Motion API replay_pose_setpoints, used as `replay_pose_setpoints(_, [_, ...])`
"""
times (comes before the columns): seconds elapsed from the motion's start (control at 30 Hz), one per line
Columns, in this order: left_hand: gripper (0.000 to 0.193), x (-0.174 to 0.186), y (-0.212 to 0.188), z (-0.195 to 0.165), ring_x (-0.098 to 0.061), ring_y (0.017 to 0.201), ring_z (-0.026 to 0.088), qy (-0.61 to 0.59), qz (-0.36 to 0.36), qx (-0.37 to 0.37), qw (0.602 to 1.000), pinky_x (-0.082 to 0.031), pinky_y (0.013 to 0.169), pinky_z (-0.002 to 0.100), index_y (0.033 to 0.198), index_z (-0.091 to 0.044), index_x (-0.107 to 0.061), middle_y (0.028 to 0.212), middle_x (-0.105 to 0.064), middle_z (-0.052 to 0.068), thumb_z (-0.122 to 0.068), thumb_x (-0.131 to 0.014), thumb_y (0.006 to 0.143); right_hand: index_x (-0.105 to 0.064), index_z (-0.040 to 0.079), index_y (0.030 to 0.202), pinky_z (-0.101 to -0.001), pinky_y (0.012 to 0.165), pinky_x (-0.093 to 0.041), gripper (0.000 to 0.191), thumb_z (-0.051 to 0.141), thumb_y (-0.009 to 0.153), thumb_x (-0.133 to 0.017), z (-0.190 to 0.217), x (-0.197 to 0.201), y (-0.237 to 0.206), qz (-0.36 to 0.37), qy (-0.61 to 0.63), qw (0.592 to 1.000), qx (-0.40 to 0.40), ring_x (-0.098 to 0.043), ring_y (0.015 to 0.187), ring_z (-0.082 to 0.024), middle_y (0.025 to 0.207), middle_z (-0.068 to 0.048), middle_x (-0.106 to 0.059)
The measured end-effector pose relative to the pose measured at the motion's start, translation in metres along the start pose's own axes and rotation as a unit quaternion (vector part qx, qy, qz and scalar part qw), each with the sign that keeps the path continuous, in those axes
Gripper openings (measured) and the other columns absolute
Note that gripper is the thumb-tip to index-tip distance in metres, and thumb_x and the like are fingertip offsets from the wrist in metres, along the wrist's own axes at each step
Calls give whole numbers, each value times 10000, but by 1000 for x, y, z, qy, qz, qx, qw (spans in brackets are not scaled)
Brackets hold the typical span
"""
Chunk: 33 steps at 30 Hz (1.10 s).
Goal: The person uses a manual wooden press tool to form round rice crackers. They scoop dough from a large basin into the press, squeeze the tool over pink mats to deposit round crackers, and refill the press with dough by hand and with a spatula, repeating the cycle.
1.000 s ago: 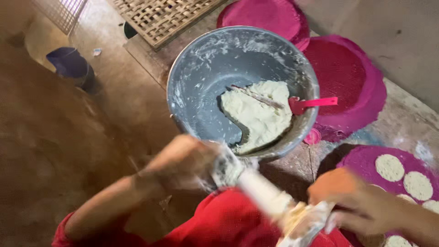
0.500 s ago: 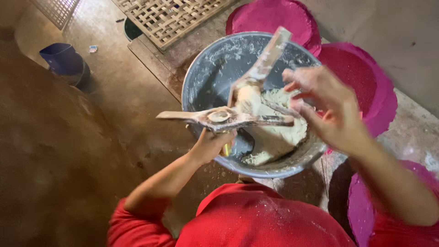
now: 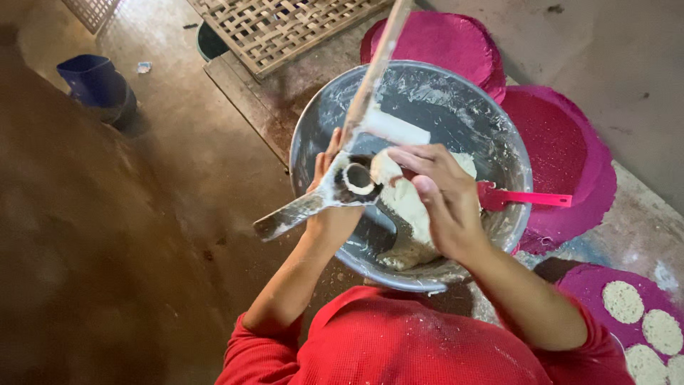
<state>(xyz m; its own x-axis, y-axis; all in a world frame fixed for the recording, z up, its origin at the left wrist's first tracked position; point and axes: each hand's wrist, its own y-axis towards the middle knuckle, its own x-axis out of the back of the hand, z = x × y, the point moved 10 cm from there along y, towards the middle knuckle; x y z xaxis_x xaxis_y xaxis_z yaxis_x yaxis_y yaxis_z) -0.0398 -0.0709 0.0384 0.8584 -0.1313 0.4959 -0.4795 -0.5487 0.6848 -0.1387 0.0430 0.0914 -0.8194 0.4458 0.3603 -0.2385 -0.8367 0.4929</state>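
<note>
Wide metal bowl [image 3: 499, 135], batter-smeared, glossy; pale dough mound [image 3: 406, 207] inside. Over bowl: long-armed hinged press [image 3: 342, 182], dough-caked, upper arm cut off at frame top. Left hand [image 3: 329, 207] mostly hidden beneath press, fingers wrapped round it. Right hand [image 3: 442, 196] above dough, fingers curled together, fingertips at press.

Hands working over a dough bowl

The left hand [image 3: 329, 207] is gripping a hinged wooden press [image 3: 335, 189] above the metal bowl [image 3: 456, 93]; the right hand [image 3: 438, 196] is reaching into the dough [image 3: 410, 214].
</note>
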Motion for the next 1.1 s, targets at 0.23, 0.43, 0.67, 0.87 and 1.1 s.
replay_pose_setpoints(0.23, [625,-10,-12,17,-599,1264,384,-57,32,3,998,-542,1063,451,1367,-48,-588,1582,-470,185,-143,-846,806,-682,78,1229,-485,1067,-425,326,206,941,-600,45,14,12,17,-301,940,162,-516,1203,-359,1271,-165,-537])
replay_pose_setpoints(0.43, [748,0,-21,27,-594,1212,344,-94,-2,7,996,-505,1041,391,1463,-9,-458,1541,-484,215,-91,-862,839,-728,78,1194,-498,818,-526,342,241,894,-701,-152,48,1,138,-380,906,-128,-640,981,-383,1148,-184,-621])
replay_pose_setpoints(0.67, [745,-12,-24,42,-599,1147,193,-252,-10,112,961,-498,1007,300,1527,-1,-443,1397,-565,132,26,-806,877,-633,-7,1262,-527,878,-530,424,299,970,-643,-246,38,-26,183,-528,821,-117,-654,1103,-368,1176,-201,-638])
replay_pose_setpoints(0.87, [718,-26,-18,60,-607,1130,195,-236,7,115,965,-501,997,301,1508,-6,-451,1360,-578,127,31,-795,879,-462,230,1493,-555,1180,-269,765,618,842,-562,-155,-21,-73,421,-277,811,296,-380,1429,-338,1548,-96,-461])
replay_pose_setpoints(1.1, [687,-32,-6,83,-615,1111,196,-211,28,128,969,-505,987,303,1486,-11,-460,1317,-592,120,37,-782,881,-309,124,1597,-549,1230,-207,811,580,967,-539,-199,-63,-76,568,-200,761,240,-302,1510,-264,1642,-82,-346])
